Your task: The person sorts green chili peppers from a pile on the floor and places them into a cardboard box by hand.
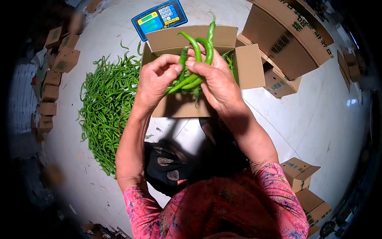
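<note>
Both of my hands are raised over an open cardboard box (250, 65) that has green peppers inside. My left hand (161, 75) pinches a green pepper (183, 57) between thumb and fingers. In my right hand (215, 75) are several long green peppers (209, 44), held under the thumb, with their curved ends sticking up past the fingers and others pointing down to the left. The two hands are close together, and the peppers between them overlap. My hands hide part of the box's contents.
A large pile of green peppers (105, 107) lies on the floor to the left of the box. Behind the box stands a blue scale display (159, 20). Stacked cardboard boxes (278, 44) are at the upper right, more boxes (298, 173) at the lower right, and small boxes (49, 93) along the left.
</note>
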A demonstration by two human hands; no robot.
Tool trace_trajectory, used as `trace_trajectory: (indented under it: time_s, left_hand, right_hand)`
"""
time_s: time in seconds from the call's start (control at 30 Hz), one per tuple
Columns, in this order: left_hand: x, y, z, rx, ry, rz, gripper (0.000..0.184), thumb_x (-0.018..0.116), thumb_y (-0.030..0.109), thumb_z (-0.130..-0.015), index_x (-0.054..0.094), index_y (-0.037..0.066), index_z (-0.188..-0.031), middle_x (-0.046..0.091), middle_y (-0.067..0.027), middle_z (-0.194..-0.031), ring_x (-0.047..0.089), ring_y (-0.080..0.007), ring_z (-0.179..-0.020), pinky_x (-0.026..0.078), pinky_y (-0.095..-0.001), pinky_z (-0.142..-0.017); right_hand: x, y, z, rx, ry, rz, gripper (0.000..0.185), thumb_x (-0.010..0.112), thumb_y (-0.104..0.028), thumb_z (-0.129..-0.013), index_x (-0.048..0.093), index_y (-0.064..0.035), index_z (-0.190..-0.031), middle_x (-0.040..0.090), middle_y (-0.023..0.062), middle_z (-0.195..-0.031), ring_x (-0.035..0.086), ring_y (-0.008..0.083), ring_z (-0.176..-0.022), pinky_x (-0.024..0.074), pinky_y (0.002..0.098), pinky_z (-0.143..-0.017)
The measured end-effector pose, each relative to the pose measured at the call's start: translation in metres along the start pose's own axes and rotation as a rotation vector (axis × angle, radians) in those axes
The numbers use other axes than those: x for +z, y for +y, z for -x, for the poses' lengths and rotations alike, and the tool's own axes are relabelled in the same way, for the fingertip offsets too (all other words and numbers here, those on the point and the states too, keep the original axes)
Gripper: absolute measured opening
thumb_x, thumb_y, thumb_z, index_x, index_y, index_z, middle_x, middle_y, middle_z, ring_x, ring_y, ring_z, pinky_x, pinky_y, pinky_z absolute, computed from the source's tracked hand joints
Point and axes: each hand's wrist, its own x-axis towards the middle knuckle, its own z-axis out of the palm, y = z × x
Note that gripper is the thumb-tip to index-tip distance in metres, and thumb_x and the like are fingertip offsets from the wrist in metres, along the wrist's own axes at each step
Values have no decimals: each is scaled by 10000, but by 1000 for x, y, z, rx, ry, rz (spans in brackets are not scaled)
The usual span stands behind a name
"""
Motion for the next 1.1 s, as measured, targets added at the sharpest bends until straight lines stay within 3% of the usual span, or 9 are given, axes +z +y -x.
trace_trajectory:
  time_s: [0.17, 0.3, 0.53, 0.57, 0.67, 0.83, 0.9, 0.97, 1.1]
  left_hand:
    - [-24, -15, -10, 14, 141, 203, 188, 640, 163, -876, 664, 34, -1011, 566, 42, -760, 440, -40, -617, 361, -203, -568]
    - [-37, -17, -11, 7, 69, 437, 254, 585, 152, -910, 614, -4, -1108, 586, 16, -843, 488, -52, -696, 368, -204, -593]
    - [-50, -28, -15, 35, 93, 535, 248, 580, 159, -932, 600, -12, -1110, 600, -20, -863, 543, -70, -755, 430, -203, -632]
    - [-56, -27, -15, 74, 92, 501, 263, 571, 134, -935, 578, -10, -1155, 629, -44, -966, 577, -83, -773, 485, -204, -676]
    - [-57, -16, -14, 123, 362, 241, 243, 586, 160, -938, 604, 4, -1124, 622, -14, -921, 553, -65, -728, 475, -224, -638]
    - [-55, -25, -15, 224, 466, -180, 244, 607, 163, -927, 637, 16, -1119, 620, -7, -921, 548, -73, -793, 473, -233, -681]
    - [-53, -39, -22, 399, 469, -362, 231, 604, 135, -924, 639, 13, -1117, 626, -14, -927, 560, -91, -822, 475, -242, -709]
    - [-49, -49, -28, 547, 501, -589, 175, 607, 44, -871, 640, 14, -1040, 622, -99, -850, 612, -204, -775, 488, -321, -692]
    - [-42, -82, -42, 679, 398, -927, 222, 628, 19, -807, 615, 31, -1028, 606, -135, -925, 603, -318, -838, 500, -405, -718]
  right_hand:
    - [-2, -6, -1, 33, 95, 51, 281, 579, -127, -907, 516, -37, -1166, 583, 69, -973, 522, 114, -825, 423, 235, -708]
    - [-8, -8, -4, -1, 126, -48, 248, 603, -197, -934, 560, -19, -1101, 588, 52, -888, 493, 95, -726, 429, 244, -674]
    - [-10, -12, -4, 13, 113, -162, 232, 579, -134, -945, 536, -12, -1138, 564, 16, -857, 466, 75, -686, 410, 229, -628]
    - [-10, -12, -3, 12, 107, -148, 233, 592, -151, -939, 546, -21, -1127, 565, 24, -865, 470, 77, -695, 413, 229, -640]
    - [-8, -12, -1, 1, 84, -99, 232, 618, -175, -927, 565, -36, -1104, 566, 38, -878, 479, 79, -714, 419, 226, -655]
    - [-2, -14, 3, 55, 44, -74, 256, 584, -127, -939, 536, 4, -1153, 560, 49, -879, 479, 82, -700, 417, 231, -632]
    - [-1, -14, 4, 64, 46, -80, 262, 569, -103, -944, 525, 17, -1173, 556, 55, -883, 479, 84, -693, 414, 232, -621]
    - [0, -13, 4, 65, 38, -86, 262, 567, -102, -945, 524, 19, -1174, 556, 55, -883, 480, 85, -694, 413, 230, -619]
    - [1, -11, 4, 73, 49, -71, 259, 561, -92, -945, 523, 22, -1175, 555, 57, -884, 483, 86, -695, 414, 230, -618]
